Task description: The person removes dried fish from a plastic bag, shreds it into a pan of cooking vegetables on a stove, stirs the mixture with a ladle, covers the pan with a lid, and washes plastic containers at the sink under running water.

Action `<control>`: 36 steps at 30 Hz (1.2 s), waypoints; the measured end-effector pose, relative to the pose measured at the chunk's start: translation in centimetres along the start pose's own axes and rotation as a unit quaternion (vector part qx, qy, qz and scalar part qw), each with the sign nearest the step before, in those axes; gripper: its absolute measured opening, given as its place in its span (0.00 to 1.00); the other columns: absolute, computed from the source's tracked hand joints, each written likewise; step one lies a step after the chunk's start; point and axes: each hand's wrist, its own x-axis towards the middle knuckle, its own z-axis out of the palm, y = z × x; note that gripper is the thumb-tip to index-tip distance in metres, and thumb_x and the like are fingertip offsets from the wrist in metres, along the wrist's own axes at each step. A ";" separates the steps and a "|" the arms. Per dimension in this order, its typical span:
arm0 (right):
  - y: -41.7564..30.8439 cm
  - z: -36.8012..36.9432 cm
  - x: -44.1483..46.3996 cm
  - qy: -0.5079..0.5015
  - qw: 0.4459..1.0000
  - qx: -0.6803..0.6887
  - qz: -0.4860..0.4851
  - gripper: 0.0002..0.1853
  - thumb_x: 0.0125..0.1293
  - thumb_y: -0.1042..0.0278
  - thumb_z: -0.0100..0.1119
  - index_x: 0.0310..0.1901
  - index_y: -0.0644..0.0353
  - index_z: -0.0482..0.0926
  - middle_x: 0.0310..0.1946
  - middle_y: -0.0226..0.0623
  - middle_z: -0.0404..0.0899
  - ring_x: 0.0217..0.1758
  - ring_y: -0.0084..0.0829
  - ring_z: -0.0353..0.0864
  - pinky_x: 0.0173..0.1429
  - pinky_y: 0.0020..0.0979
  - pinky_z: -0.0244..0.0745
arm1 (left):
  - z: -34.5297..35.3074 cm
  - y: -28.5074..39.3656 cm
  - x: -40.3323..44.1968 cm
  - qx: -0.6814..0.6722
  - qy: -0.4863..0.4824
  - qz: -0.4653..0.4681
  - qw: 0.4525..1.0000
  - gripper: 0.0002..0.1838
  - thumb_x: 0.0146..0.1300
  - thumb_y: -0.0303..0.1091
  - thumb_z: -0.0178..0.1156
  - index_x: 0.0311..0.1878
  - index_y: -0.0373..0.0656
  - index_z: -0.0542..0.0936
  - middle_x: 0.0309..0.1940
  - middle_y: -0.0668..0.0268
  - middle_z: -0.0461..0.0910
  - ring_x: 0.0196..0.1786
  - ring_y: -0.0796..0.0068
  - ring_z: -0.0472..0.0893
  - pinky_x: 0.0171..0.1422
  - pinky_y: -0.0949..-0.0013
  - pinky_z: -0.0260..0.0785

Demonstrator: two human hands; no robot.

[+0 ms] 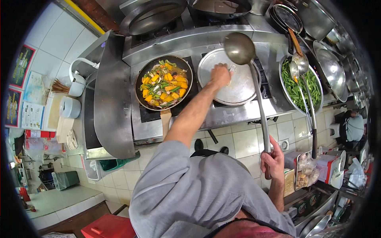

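Observation:
My left hand (222, 75) is closed at the small handle in the middle of a round metal pot lid (214, 93) on the stove. My right hand (274, 158) grips the lower end of a long-handled ladle (239, 48), whose round bowl hangs over the lid's far right part. Left of the lid, a frying pan (164, 108) holds orange chunks, green pieces and other vegetables (163, 82). Its light handle (165, 119) points toward me, partly behind my left forearm. What lies under the lid is hidden.
To the right, an oval metal tray (285, 93) of green beans (295, 89) has spoons (300, 63) laid across it. Large dark pans (152, 18) stand on the back burners. A metal partition (113, 95) borders the stove's left. Lids and pots crowd the far right.

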 end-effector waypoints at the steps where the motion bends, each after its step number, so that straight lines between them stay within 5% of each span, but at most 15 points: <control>1: 0.2 -0.3 -0.5 0.027 1.000 0.003 -0.007 0.34 0.56 0.82 0.52 0.66 0.63 0.55 0.16 0.29 0.69 0.10 0.18 0.65 0.13 0.20 0.59 | 1.2 0.9 0.8 0.008 -0.044 -0.021 0.999 0.19 0.58 0.38 0.56 0.48 0.34 0.73 0.47 0.48 0.75 0.50 0.51 0.75 0.56 0.56 0.68; 7: 2.1 -2.0 -2.5 0.095 0.995 -0.008 -0.041 0.34 0.57 0.81 0.52 0.66 0.63 0.54 0.15 0.28 0.69 0.09 0.17 0.65 0.12 0.19 0.59 | 3.0 2.8 3.7 -0.100 -0.125 -0.178 0.971 0.16 0.57 0.28 0.50 0.48 0.32 0.73 0.48 0.47 0.75 0.53 0.54 0.75 0.57 0.60 0.69; 13: 3.5 -3.6 -0.2 0.112 0.989 -0.070 -0.072 0.33 0.59 0.80 0.51 0.67 0.62 0.53 0.16 0.27 0.69 0.10 0.15 0.64 0.12 0.18 0.59 | -4.1 2.9 1.7 -0.036 -0.086 -0.113 0.989 0.14 0.57 0.27 0.48 0.45 0.31 0.74 0.43 0.45 0.77 0.49 0.50 0.77 0.53 0.55 0.70; 19: 5.2 -3.7 4.3 0.116 0.963 -0.234 -0.062 0.32 0.60 0.79 0.51 0.67 0.54 0.57 0.16 0.25 0.68 0.13 0.16 0.64 0.16 0.21 0.59 | -14.1 -5.2 -4.4 0.094 -0.031 -0.116 0.988 0.12 0.58 0.27 0.45 0.41 0.33 0.75 0.38 0.46 0.79 0.44 0.49 0.79 0.49 0.52 0.71; 25: 9.0 -2.3 8.6 0.091 0.850 -0.484 -0.187 0.35 0.54 0.78 0.55 0.66 0.52 0.59 0.29 0.46 0.76 0.29 0.43 0.76 0.35 0.39 0.71 | -16.5 -14.1 -8.5 0.164 -0.034 -0.179 0.969 0.13 0.59 0.28 0.45 0.44 0.34 0.74 0.43 0.46 0.77 0.48 0.50 0.78 0.52 0.53 0.69; 30: 11.0 0.2 11.4 0.117 0.797 -0.552 -0.216 0.36 0.55 0.75 0.56 0.66 0.48 0.57 0.31 0.45 0.75 0.34 0.46 0.77 0.36 0.45 0.72 | -16.9 -16.0 -8.7 0.164 -0.078 -0.247 0.952 0.14 0.59 0.29 0.46 0.45 0.34 0.74 0.45 0.47 0.77 0.49 0.50 0.77 0.54 0.54 0.69; 36: 12.0 -3.2 15.1 0.184 0.769 -0.586 -0.177 0.37 0.55 0.72 0.56 0.67 0.42 0.56 0.34 0.44 0.75 0.35 0.46 0.77 0.38 0.45 0.72 | -15.5 -16.9 -8.1 0.157 -0.036 -0.225 0.961 0.13 0.59 0.29 0.47 0.44 0.35 0.76 0.42 0.48 0.78 0.47 0.50 0.78 0.52 0.54 0.70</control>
